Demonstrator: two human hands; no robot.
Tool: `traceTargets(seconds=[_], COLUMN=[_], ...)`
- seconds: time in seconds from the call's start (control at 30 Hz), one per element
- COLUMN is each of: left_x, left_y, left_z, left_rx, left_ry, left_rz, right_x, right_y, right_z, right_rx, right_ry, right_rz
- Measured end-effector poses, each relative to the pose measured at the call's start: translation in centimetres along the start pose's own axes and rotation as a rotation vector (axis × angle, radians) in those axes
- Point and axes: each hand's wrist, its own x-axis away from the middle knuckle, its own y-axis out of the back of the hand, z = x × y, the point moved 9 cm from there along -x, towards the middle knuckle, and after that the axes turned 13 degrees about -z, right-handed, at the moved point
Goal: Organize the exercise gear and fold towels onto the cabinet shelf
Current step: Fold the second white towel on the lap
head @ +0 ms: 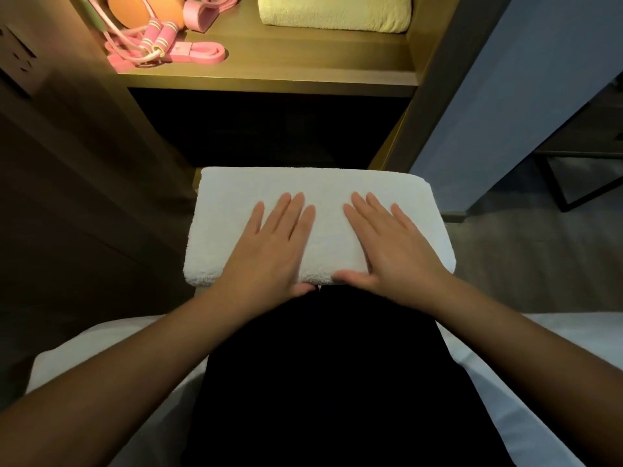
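A folded white towel lies across my lap, just below the cabinet. My left hand rests flat on its left half with fingers spread. My right hand lies flat on its right half, thumb at the near edge. Neither hand grips the towel. On the lit cabinet shelf sit a folded pale yellow towel at the right and pink exercise gear at the left: a jump rope with pink handles, a pink resistance band and orange rounded items.
Below the shelf is a dark open compartment. A brown cabinet side with a wall socket stands at the left. A blue-grey wall and a dark-framed piece of furniture are at the right. I sit on a white-covered bed.
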Motion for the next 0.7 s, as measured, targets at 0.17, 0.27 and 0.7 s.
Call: traceTargets(seconds=[0.17, 0.27, 0.7], left_x=[0.4, 0.0, -1.8], left_y=[0.2, 1.6, 3.1], left_z=[-1.6, -1.7, -2.0], left_rx=[0.005, 0.026, 0.043], left_ry=[0.054, 0.033, 0.074], left_rz=[-0.052, -0.093, -0.201], right_x=[0.3, 0.4, -0.7], right_y=[0.0, 0.3, 2.7], right_z=[0.8, 1.4, 2.3], right_rx=[0.098, 0.138, 0.082], right_ry=[0.068, 0.095, 0.078], right_rz=[-0.034, -0.04, -0.202])
